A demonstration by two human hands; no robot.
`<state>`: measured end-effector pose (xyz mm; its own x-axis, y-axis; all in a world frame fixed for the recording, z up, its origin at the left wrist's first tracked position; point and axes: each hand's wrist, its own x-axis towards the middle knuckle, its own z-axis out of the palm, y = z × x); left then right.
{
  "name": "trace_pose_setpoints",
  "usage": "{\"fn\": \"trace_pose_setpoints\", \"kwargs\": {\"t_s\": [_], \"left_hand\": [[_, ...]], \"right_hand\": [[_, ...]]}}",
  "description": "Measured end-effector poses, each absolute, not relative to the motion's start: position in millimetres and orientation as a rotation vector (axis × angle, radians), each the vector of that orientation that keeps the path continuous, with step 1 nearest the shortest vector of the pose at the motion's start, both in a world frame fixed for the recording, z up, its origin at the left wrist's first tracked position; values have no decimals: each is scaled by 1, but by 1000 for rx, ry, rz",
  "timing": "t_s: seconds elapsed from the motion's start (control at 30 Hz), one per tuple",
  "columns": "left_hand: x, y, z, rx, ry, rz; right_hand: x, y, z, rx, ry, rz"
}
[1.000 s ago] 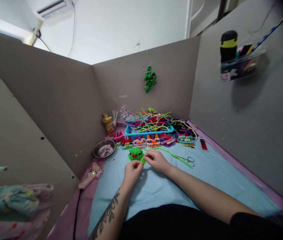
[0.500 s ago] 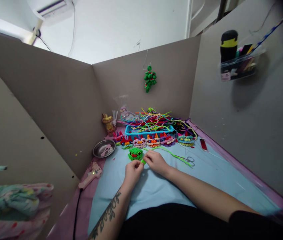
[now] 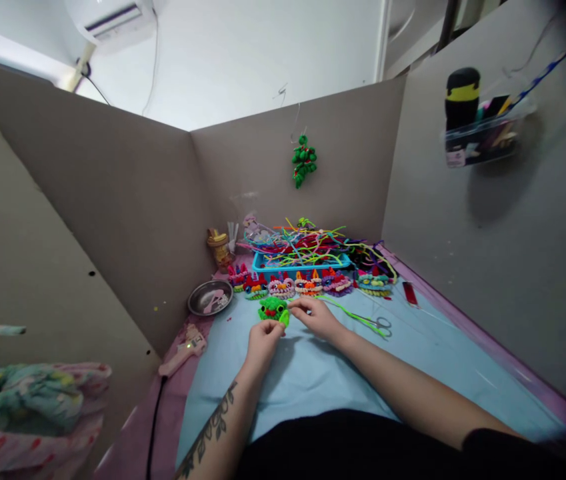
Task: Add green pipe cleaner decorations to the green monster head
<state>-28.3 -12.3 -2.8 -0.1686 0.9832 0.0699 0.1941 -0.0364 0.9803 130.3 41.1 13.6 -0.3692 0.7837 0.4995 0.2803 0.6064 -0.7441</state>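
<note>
A green fuzzy frog-like figure (image 3: 271,309) with a red mouth lies on the light blue mat (image 3: 413,360). My left hand (image 3: 261,344) is closed in a pinch on a small green piece at the figure's near right edge. My right hand (image 3: 317,316) is also closed, pinching a long light green pipe cleaner (image 3: 350,311) that trails off to the right towards the scissors (image 3: 381,325). Both hands meet just in front of the green figure.
A row of several colourful fuzzy figures (image 3: 307,285) stands behind it, before a blue tray (image 3: 303,261) heaped with pipe cleaners. A metal bowl (image 3: 209,297) and a pink glue gun (image 3: 183,350) lie left. Grey partition walls (image 3: 113,213) enclose the desk; a green ornament (image 3: 303,161) hangs at the back.
Both hands have moved slightly away from me, closer to the green figure. The pinched green piece now touches the figure's edge. The camera view has shifted a little.
</note>
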Motion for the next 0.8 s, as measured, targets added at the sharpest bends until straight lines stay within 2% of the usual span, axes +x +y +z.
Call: {"fn": "trace_pose_setpoints", "kwargs": {"t_s": [0.23,0.8], "left_hand": [[-29,-13,2,999,1228,1198],[-27,-20,13,971,1143,1132]], "right_hand": [[134,37,14,-699,-1933,887],[133,35,13,-642,-1982,844]]}}
